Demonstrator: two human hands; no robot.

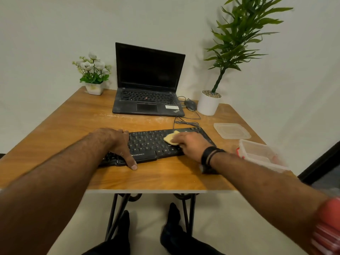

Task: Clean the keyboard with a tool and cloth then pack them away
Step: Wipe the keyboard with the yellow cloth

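Observation:
A black keyboard (147, 142) lies across the near middle of the wooden table (73, 116). My left hand (117, 144) rests flat on its left end, fingers spread over the far edge and thumb on the table in front. My right hand (191, 144) presses a small yellow cloth (170, 138) onto the keys at the right part of the keyboard. A clear plastic box (261, 155) stands at the right table edge, with something red inside that I cannot make out. Its clear lid (231, 130) lies flat behind it.
A black laptop (147, 100) stands open at the back centre with a wired mouse (190, 104) to its right. A white pot with a tall plant (208, 103) is at the back right, a small flower pot (94, 87) at the back left. Cables (185, 122) run behind the keyboard.

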